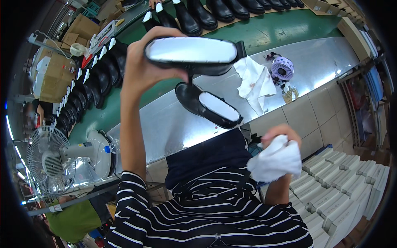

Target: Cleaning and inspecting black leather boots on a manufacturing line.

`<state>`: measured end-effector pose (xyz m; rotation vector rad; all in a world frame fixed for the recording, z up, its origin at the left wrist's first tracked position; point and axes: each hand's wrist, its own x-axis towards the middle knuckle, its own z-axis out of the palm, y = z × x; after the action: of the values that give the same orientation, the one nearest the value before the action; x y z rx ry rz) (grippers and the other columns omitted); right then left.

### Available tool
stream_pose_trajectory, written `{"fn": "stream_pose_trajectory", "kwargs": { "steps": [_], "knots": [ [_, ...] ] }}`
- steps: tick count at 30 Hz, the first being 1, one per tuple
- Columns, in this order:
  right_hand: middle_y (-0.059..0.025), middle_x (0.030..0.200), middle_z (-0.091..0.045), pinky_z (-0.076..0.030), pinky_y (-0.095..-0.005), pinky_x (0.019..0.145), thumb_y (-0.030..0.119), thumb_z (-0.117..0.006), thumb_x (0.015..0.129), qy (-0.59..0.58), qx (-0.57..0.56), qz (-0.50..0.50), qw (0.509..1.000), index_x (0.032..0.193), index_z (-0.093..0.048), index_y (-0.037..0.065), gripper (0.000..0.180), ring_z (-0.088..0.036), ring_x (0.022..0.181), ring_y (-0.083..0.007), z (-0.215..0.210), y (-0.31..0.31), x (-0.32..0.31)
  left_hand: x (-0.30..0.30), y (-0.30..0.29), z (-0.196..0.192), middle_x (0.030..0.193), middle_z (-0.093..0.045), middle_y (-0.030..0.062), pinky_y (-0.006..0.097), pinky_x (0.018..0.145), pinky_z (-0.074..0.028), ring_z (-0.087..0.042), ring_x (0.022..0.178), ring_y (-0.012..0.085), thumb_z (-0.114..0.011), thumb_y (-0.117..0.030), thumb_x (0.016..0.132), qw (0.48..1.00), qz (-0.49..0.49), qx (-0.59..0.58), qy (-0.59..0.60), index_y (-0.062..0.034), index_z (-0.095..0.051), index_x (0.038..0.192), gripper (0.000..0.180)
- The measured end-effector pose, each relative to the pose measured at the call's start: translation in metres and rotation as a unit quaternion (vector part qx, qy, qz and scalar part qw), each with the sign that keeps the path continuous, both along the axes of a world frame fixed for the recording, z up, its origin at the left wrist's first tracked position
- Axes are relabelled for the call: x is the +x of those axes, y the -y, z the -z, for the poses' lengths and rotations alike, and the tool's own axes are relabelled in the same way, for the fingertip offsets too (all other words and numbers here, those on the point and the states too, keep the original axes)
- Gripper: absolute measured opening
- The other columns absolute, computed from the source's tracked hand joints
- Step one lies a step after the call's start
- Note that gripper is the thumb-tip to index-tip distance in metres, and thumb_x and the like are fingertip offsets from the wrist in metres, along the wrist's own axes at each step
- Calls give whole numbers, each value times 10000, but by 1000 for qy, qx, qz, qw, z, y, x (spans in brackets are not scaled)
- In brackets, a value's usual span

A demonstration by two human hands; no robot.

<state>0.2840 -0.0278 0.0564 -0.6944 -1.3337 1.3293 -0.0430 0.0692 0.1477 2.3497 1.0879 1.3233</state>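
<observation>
My left hand point(142, 62) is raised over the worktable, its fingers wrapped round a black shoe point(206, 69). A long white oval surface on that shoe faces me. Below it, the second black shoe point(191, 98) lies on the metal tabletop point(161, 120), with a similar white oval showing. Held off to the right, in front of the table edge, my right hand point(285, 133) is closed on a bunched white cloth point(277, 161). Another white cloth point(256, 80) lies crumpled on the tabletop, beside a round lilac slotted object point(282, 68).
Black footwear point(219, 10) lines the far side of a green belt point(264, 31), with another row point(89, 87) at left. An electric fan point(51, 161) stands left. White boxes point(335, 190) are stacked at right. A person in green point(76, 219) is lower left; another person's hand point(155, 3) shows at top.
</observation>
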Motion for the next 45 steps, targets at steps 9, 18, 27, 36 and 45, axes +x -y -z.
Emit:
{"fn": "stream_pose_trajectory", "kwargs": {
  "steps": [9,18,27,36,45],
  "knots": [
    [6,618,-401,-283,-237,375,191,-583,972,-277,-170,78,942,792,-468,28,269,-389,414,-72,111,8,75,48,-76,113,1048,-701,50,300,897,-490,-623,970,151,-901,-16,539,924,219,-314,2,-35,-673,1074,581],
    [4,513,-347,-272,-266,334,498,-344,1041,-162,-224,152,949,844,-430,92,459,-318,342,-122,167,18,92,54,-59,80,1359,-533,155,397,992,-458,-560,1194,306,-905,-516,546,858,325,-397,0,-72,-647,1147,791],
    [40,620,-364,-325,-247,373,371,-508,1010,-153,-281,218,922,899,-447,125,276,-360,420,-90,178,-1,65,85,-2,43,1409,-455,182,498,1030,-344,-391,1338,331,-847,-483,573,778,216,22,-590,-171,-776,1012,543],
    [52,659,-367,-316,-209,383,224,-550,985,-225,-265,143,927,882,-440,124,181,-361,446,-50,162,-21,38,50,-13,34,1209,-526,109,423,839,-421,-510,1122,279,-804,-385,655,892,129,-29,-433,-109,-742,777,309],
    [10,794,-522,-490,-335,545,243,-543,974,209,93,181,956,1092,-576,130,166,-535,635,-138,243,-131,-66,-103,-35,-81,659,-609,34,309,625,-480,-607,630,154,-782,-625,721,931,-319,-175,-42,-10,-687,770,624]
  ]
}}
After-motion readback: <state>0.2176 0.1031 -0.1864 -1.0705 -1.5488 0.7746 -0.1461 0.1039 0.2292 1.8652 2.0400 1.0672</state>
